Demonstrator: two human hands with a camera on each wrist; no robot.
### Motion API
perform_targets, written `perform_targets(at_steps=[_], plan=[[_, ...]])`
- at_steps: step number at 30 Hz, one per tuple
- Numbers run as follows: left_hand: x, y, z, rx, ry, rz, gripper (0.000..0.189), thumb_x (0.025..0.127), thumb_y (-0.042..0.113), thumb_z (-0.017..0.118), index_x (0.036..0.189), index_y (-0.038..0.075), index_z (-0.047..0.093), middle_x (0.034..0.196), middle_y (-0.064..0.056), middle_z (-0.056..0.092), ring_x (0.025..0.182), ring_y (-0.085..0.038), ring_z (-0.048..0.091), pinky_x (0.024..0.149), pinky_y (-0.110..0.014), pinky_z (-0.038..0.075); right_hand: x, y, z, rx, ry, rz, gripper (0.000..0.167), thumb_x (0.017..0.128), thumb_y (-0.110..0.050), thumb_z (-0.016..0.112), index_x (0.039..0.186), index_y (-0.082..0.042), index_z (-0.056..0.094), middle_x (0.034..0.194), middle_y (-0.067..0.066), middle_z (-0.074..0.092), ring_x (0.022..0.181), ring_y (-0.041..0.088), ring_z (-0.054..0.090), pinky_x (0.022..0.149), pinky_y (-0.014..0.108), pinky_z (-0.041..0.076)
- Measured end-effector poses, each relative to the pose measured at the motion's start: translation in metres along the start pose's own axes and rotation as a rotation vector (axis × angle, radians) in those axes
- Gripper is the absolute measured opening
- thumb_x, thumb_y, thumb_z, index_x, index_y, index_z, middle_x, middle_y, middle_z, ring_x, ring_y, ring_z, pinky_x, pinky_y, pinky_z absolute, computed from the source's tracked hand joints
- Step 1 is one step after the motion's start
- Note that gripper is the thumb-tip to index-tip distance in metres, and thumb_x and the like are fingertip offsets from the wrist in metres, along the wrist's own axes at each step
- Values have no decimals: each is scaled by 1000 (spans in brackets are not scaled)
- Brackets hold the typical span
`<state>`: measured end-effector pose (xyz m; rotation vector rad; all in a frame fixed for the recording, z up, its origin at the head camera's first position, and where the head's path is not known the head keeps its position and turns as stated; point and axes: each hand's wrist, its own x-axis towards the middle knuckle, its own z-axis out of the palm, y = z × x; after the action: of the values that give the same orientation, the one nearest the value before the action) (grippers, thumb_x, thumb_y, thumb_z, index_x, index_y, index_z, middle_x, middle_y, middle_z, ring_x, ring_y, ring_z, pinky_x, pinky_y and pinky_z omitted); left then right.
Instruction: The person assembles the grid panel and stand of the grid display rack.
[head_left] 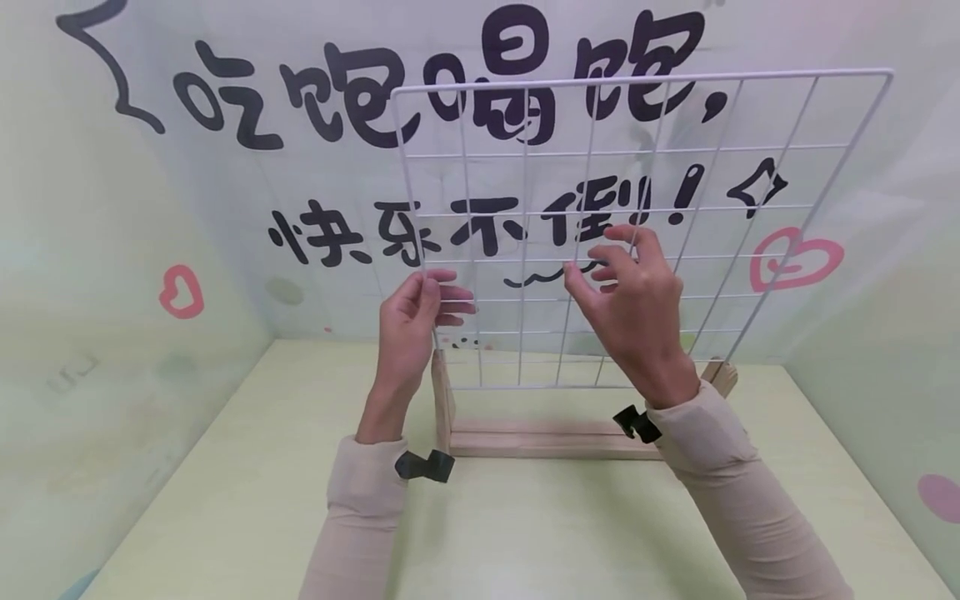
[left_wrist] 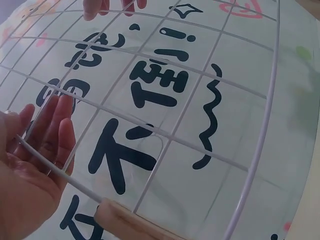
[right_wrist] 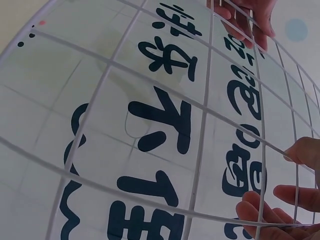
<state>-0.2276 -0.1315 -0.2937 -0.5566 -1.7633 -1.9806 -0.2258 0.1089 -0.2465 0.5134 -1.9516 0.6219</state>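
Note:
A white wire grid panel (head_left: 555,212) stands tilted, filling much of the head view. My left hand (head_left: 405,333) holds its left edge, the thumb in front and the fingers behind the wires; the left wrist view shows the edge wire crossing the palm. Near the middle of the grid, my right hand (head_left: 633,304) has its fingers spread and loosely bent at the wires, the thumb tip touching or close to a wire crossing. Below is a wooden stand (head_left: 555,450), with a left post (head_left: 442,392) at the panel's lower left corner and a right post (head_left: 722,377) partly behind the grid.
Behind the grid is a pale wall sheet (head_left: 330,171) with large black characters and pink hearts. Similar sheets enclose both sides. The light tabletop (head_left: 517,525) extends in front of the stand. Black wrist mounts (head_left: 425,466) sit on both sleeves.

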Motion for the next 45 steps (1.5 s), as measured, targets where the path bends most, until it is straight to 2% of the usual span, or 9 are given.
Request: perform_targets(at_steps=[4, 14, 27, 32, 34, 37, 40, 43, 45], plan=[[1, -1, 4, -7, 13, 16, 29, 105, 20, 48, 113, -5, 59, 91, 3, 76, 81, -14, 74, 71, -28, 61, -1, 1, -1, 5, 10, -2, 29, 86, -18, 76, 92, 11, 71, 112, 26, 62, 70, 33, 74, 60, 42, 61], [1, -2, 13, 12, 64, 56, 30, 104, 17, 49, 105, -12, 54, 94, -22, 74, 77, -13, 74, 74, -30, 61, -3, 4, -5, -12, -4, 13, 32, 87, -21, 76, 93, 11, 71, 113, 26, 62, 72, 33, 74, 61, 43, 61], [5, -5, 23, -3, 199, 95, 26, 102, 19, 53, 94, -5, 59, 83, -8, 72, 78, -14, 74, 75, -33, 61, -4, 5, -14, -57, -130, 52, 39, 86, -27, 79, 107, 4, 70, 129, 22, 59, 84, 34, 73, 62, 44, 60], [4, -5, 26, 12, 237, 96, 29, 102, 20, 53, 96, -8, 59, 80, -1, 72, 78, -15, 74, 78, -34, 61, -6, 7, -30, 26, -252, 73, 46, 85, -23, 80, 122, 0, 66, 143, 20, 51, 94, 34, 71, 74, 49, 60], [5, -5, 27, 8, 234, 101, 31, 102, 21, 54, 97, -10, 58, 81, 0, 71, 80, -16, 74, 79, -36, 61, -8, 9, -40, 56, -249, 58, 48, 84, -20, 81, 125, -2, 65, 144, 19, 52, 102, 35, 69, 82, 50, 58], [5, -4, 27, 9, 237, 109, 31, 101, 22, 54, 96, -9, 59, 81, 1, 71, 80, -16, 74, 80, -36, 61, -13, 16, -55, 109, -61, 27, 36, 84, -15, 79, 115, 2, 71, 129, 19, 65, 105, 36, 68, 94, 41, 56], [3, -5, 26, 25, 247, 113, 30, 101, 23, 55, 96, -7, 60, 80, 5, 71, 80, -14, 74, 79, -35, 61, -15, 27, -67, 140, 306, 50, 22, 85, -12, 74, 97, 6, 75, 105, 20, 74, 102, 34, 70, 97, 30, 53], [3, -5, 25, 29, 253, 107, 27, 100, 22, 54, 95, -4, 61, 80, 6, 71, 80, -13, 74, 79, -34, 61, -16, 38, -79, 141, 564, 212, 23, 84, -14, 71, 95, 5, 76, 102, 14, 73, 104, 25, 67, 95, 25, 51], [3, -5, 25, 22, 250, 108, 26, 101, 21, 54, 94, -3, 61, 80, 6, 71, 79, -13, 74, 78, -34, 61, -19, 45, -87, 170, 597, 380, 28, 85, -15, 71, 108, 0, 74, 114, 6, 68, 114, 19, 60, 98, 26, 48]])
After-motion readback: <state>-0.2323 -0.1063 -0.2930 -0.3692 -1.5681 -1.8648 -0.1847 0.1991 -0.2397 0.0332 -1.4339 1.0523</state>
